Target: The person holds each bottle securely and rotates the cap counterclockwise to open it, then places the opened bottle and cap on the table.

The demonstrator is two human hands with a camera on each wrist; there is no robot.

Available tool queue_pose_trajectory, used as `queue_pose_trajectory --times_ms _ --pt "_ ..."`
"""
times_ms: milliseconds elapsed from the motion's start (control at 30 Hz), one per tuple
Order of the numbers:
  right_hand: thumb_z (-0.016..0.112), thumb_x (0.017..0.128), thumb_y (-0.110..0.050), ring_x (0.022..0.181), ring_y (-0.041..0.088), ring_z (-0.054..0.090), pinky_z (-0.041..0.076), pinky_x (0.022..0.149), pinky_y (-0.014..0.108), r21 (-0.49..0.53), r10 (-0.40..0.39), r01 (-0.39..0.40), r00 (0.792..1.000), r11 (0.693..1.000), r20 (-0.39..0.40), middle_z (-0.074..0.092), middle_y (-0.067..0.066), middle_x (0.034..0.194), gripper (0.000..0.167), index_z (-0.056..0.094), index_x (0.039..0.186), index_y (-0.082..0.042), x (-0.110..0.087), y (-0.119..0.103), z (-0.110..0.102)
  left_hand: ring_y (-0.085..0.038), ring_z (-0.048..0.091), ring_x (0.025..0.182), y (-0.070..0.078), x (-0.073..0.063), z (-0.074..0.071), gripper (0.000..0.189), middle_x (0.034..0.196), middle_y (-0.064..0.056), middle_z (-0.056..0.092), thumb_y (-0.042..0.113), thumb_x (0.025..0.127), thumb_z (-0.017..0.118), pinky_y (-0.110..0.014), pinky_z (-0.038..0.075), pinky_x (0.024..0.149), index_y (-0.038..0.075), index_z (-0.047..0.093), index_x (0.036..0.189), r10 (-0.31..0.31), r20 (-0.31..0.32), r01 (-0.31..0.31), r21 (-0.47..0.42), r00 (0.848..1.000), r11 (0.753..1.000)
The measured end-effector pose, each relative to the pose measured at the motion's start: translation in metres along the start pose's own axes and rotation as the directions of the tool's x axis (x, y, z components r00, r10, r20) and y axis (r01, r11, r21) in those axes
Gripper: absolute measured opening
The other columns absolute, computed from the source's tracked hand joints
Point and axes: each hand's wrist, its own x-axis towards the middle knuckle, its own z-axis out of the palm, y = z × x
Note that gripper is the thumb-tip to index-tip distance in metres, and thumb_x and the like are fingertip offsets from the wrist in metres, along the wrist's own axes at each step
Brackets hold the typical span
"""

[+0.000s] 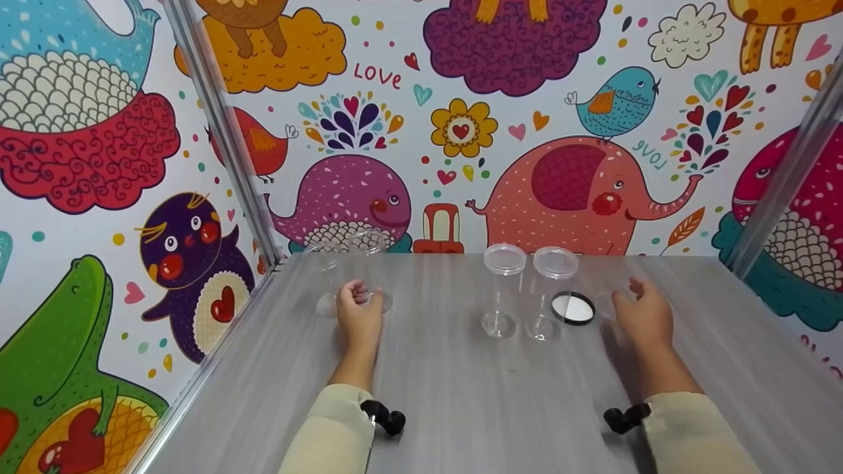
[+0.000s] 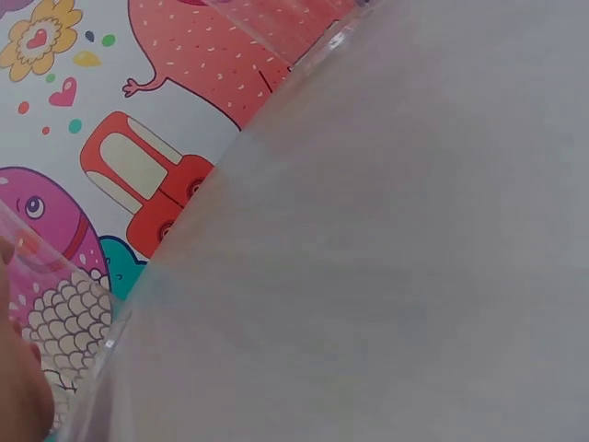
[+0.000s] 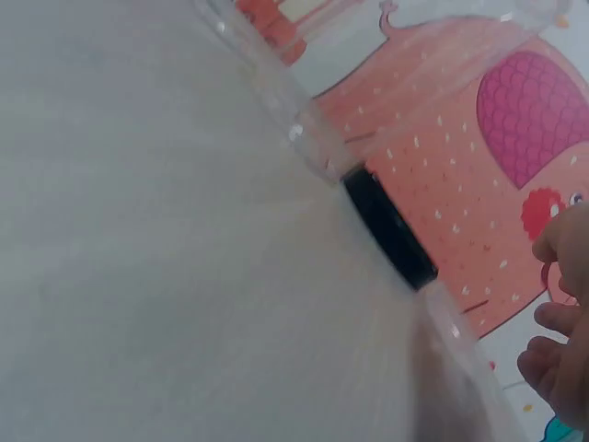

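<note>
Two clear plastic jars stand upright at the back left: one jar [image 1: 367, 253] is partly hidden behind my left hand [image 1: 359, 317], and the other jar [image 1: 325, 263] is to its left. The left fingers bend loosely; no firm hold on a jar shows. Right of centre stand two clear lidded jars, a left one [image 1: 504, 283] and a right one [image 1: 552, 286]. A white lid with a black rim [image 1: 573, 308] lies beside them. My right hand [image 1: 644, 319] hovers with loosely bent fingers by a faint clear disc [image 1: 606, 306]. Nothing shows within its grasp.
The grey table [image 1: 441, 395] meets a cartoon-printed back wall [image 1: 454, 79]. A similar printed panel [image 1: 125, 151] closes the left side, with metal posts [image 1: 224, 125] at the corners. Black wrist mounts [image 1: 385, 418] sit on both sleeves.
</note>
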Motion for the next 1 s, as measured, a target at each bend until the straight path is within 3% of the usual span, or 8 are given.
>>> queue_pose_trajectory --times_ms 167,333,500,633,700,767,900,1000 --pt "0.049 0.11 -0.037 0.154 0.039 0.042 0.042 0.124 0.06 0.083 -0.022 0.025 0.999 0.996 -0.039 0.047 0.015 0.168 0.061 0.04 0.164 -0.011 -0.01 -0.02 -0.001 -0.024 0.065 0.101 0.003 -0.006 0.006 0.032 0.113 -0.01 0.07 0.013 0.094 0.076 -0.03 0.05 0.085 0.005 0.066 0.123 0.023 0.023 -0.022 -0.04 0.999 0.999" --pt "0.05 0.109 -0.043 0.148 0.032 0.048 0.051 0.118 0.05 0.168 -0.052 0.062 0.997 0.984 -0.058 0.054 0.01 0.162 0.059 0.045 0.162 -0.017 -0.02 -0.04 -0.001 -0.024 0.066 0.099 0.008 -0.012 0.013 0.029 0.111 -0.012 0.072 0.011 0.092 0.076 -0.031 0.051 0.085 0.004 0.068 0.12 0.055 0.062 -0.052 -0.051 0.997 0.997" --pt "0.053 0.109 -0.042 0.132 0.026 0.057 0.053 0.099 0.028 0.183 -0.138 0.156 0.985 0.971 -0.107 0.063 0.01 0.152 0.053 0.054 0.155 -0.017 -0.03 -0.05 -0.002 -0.023 0.065 0.098 0.013 -0.022 0.023 0.032 0.114 -0.014 0.073 0.008 0.089 0.076 -0.03 0.052 0.086 0.003 0.068 0.119 0.061 0.169 -0.049 -0.07 0.984 0.996" --pt "0.054 0.109 -0.04 0.128 0.024 0.058 0.051 0.094 0.021 0.203 -0.163 0.185 0.979 0.962 -0.121 0.064 0.011 0.15 0.051 0.056 0.153 -0.015 -0.033 -0.052 0.0 -0.025 0.068 0.104 0.017 -0.031 0.033 0.036 0.119 -0.017 0.072 0.005 0.088 0.076 -0.031 0.054 0.089 0.001 0.066 0.122 0.065 0.272 -0.037 -0.107 0.96 0.994" --pt "0.053 0.11 -0.04 0.128 0.024 0.058 0.052 0.096 0.022 0.212 -0.165 0.187 0.979 0.959 -0.119 0.064 0.011 0.151 0.05 0.056 0.153 -0.015 -0.032 -0.052 0.0 -0.03 0.068 0.111 0.019 -0.034 0.038 0.04 0.125 -0.02 0.07 0.004 0.088 0.075 -0.034 0.057 0.094 0.0 0.064 0.126 0.059 0.347 -0.015 -0.129 0.936 0.992" --pt "0.052 0.11 -0.041 0.131 0.025 0.058 0.053 0.097 0.022 0.219 -0.167 0.188 0.98 0.957 -0.111 0.063 0.01 0.152 0.05 0.055 0.154 -0.015 -0.032 -0.052 0.0 -0.036 0.067 0.121 0.02 -0.036 0.042 0.046 0.133 -0.025 0.067 0.004 0.088 0.074 -0.039 0.058 0.101 -0.002 0.061 0.132 0.05 0.438 0.014 -0.142 0.897 0.99" --pt "0.051 0.111 -0.04 0.135 0.026 0.057 0.053 0.096 0.021 0.235 -0.169 0.186 0.981 0.954 -0.091 0.06 0.01 0.156 0.051 0.054 0.155 -0.016 -0.033 -0.051 0.001 -0.046 0.053 0.143 0.024 -0.044 0.049 0.062 0.151 -0.029 0.055 0.007 0.09 0.073 -0.051 0.05 0.118 -0.003 0.05 0.147 0.012 0.623 0.087 -0.129 0.782 0.988" --pt "0.05 0.111 -0.04 0.135 0.027 0.057 0.053 0.094 0.019 0.245 -0.167 0.183 0.982 0.952 -0.084 0.059 0.01 0.157 0.051 0.053 0.155 -0.016 -0.034 -0.052 0.001 -0.045 0.045 0.152 0.028 -0.05 0.055 0.075 0.161 -0.026 0.048 0.013 0.092 0.077 -0.055 0.042 0.126 0.0 0.042 0.157 -0.016 0.714 0.12 -0.096 0.7 0.988"
